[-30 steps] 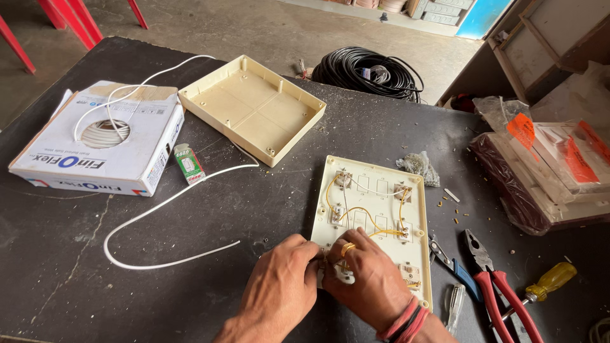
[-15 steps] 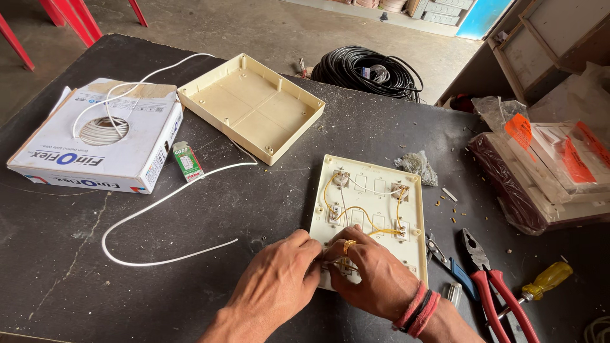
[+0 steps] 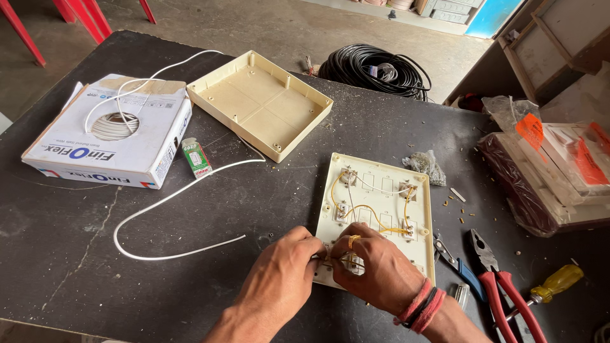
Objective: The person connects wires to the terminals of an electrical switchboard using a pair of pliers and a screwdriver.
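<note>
Both hands down at the near edge of the cream switch plate [image 3: 381, 197], lying back-side up on the dark desk [image 3: 76, 254], probably so the terminals and the yellow and white jumper wires [image 3: 372, 213] face upward within reach. Left hand [image 3: 279, 279] with fingers [image 3: 311, 244] pinched narrow against something small at the plate's lower left corner; right hand [image 3: 375, 270] curled over the same spot, fingers closed tight, though exactly what sits between them cannot be told. Just right of the plate, blue-handled pliers [image 3: 460, 267], red-handled pliers [image 3: 502, 286] and a yellow-handled screwdriver [image 3: 553, 284], laid close by the right wrist, seemingly for quick pickup. Farther back, the cream box shell [image 3: 260, 105], open side up and holding nothing. At far left, a white carton [image 3: 108, 136] with a coil of white wire inside, one strand [image 3: 178, 197] led out through the round hole and looping across the desk. Beside the carton, a small green packet [image 3: 195, 159]. Behind, a black cable coil [image 3: 375, 70]; near the plate's top right corner, a clear bag of small screws [image 3: 426, 166].
</note>
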